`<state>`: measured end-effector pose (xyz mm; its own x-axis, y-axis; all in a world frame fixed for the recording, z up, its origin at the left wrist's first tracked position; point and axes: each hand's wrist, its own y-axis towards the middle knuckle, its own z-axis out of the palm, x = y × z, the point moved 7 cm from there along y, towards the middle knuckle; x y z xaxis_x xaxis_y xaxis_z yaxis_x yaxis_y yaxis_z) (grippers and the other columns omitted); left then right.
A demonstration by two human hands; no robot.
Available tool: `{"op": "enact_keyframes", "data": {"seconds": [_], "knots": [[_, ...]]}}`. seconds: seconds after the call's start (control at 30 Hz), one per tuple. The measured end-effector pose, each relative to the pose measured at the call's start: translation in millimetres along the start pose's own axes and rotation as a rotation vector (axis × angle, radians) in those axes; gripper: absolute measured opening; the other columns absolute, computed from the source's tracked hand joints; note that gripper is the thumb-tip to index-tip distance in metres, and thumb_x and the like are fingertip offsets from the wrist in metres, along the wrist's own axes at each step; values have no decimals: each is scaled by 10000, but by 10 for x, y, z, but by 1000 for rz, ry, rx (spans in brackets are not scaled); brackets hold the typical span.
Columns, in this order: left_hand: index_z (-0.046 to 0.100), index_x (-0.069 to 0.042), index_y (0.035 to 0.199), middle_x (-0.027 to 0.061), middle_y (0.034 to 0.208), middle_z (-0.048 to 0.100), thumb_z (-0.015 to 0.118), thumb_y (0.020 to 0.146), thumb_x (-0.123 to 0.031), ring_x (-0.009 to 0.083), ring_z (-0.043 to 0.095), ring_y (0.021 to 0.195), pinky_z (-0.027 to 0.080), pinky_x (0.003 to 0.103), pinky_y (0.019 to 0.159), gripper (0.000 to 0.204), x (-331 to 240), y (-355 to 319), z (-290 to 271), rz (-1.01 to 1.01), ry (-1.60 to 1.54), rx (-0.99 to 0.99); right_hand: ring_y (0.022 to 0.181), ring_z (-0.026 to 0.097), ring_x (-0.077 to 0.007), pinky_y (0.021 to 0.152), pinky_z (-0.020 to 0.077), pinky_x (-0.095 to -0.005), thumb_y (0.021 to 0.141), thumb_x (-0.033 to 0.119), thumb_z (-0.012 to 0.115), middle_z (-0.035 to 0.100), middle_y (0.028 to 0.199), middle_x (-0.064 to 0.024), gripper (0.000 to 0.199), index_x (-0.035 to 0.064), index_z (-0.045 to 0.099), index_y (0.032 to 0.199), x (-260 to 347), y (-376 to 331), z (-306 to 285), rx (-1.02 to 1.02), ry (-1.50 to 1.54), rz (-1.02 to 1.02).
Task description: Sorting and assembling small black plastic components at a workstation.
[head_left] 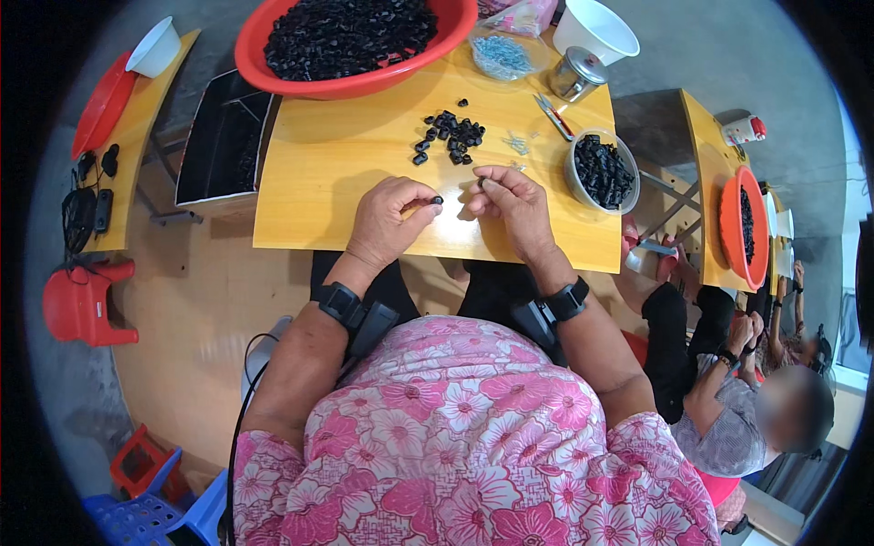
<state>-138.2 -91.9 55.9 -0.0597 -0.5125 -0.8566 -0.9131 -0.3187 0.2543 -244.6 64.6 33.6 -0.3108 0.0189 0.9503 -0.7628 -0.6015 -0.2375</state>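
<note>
Nearest, a pink floral top, and two forearms with black wrist straps reaching forward over the yellow wooden surface [319, 200].

Left hand [393, 218] resting on the surface, fingers [421, 207] pinched shut on a small black part [437, 199], held out at the tips, seemingly so the piece stays free for the other hand. Right hand [514, 205] just beside it, fingers curled closed on something tiny at the tips [482, 184]; too small to tell what. Both hands low and close together, wrists braced on the surface, apparently for steady fine work.

Just beyond the hands, a loose heap of black parts [448, 136] within easy reach, and a few thin pale bits [518, 143] beside it. To the right, a clear round container [601, 170] full of black pieces, likely kept apart from the unsorted heap. Near it, small red-handled snips [553, 116] and a metal tin [577, 75].

Farthest, a big red basin [355, 41] brimming with black parts, a shallow dish of bluish pieces [501, 55], a white bowl [594, 30].

Off right, another person seated at a neighbouring bench.
</note>
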Motion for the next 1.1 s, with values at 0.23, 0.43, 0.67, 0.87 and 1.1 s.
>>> {"op": "enact_keyframes", "data": {"seconds": [0.23,0.43,0.67,0.87,1.1], "knots": [[699,-57,821,76,785,677,748,758,-164,263,620,765,502,362,712,133,-16,2,-5,33,-13,-10,742,580,-80,712,482,-221,950,71,607,650,877,-10,210,-22,663,1131,43,-81,176,85,-94,25],[698,-58,818,77,786,680,754,753,-178,261,621,767,502,366,708,148,37,-7,4,36,36,29,735,554,-62,697,457,-206,925,62,639,644,845,16,197,-16,693,1098,-30,-58,291,134,-79,17],[695,-62,813,78,772,677,764,743,-184,268,623,757,505,372,709,156,35,9,0,48,17,20,734,558,-60,697,463,-206,916,57,648,658,849,9,192,-12,703,1087,-119,-26,306,137,-81,50],[696,-65,819,80,773,677,771,737,-192,271,625,761,507,378,712,169,45,7,5,38,15,27,733,581,-77,698,481,-216,915,49,647,680,872,-15,184,-12,701,1081,-140,-10,296,138,-100,43],[697,-65,813,88,768,671,771,736,-181,270,624,765,508,378,715,158,69,-5,9,15,5,35,767,630,-125,718,515,-251,893,17,650,654,906,-51,156,-9,720,1030,-26,-13,348,164,-339,-194]]}}
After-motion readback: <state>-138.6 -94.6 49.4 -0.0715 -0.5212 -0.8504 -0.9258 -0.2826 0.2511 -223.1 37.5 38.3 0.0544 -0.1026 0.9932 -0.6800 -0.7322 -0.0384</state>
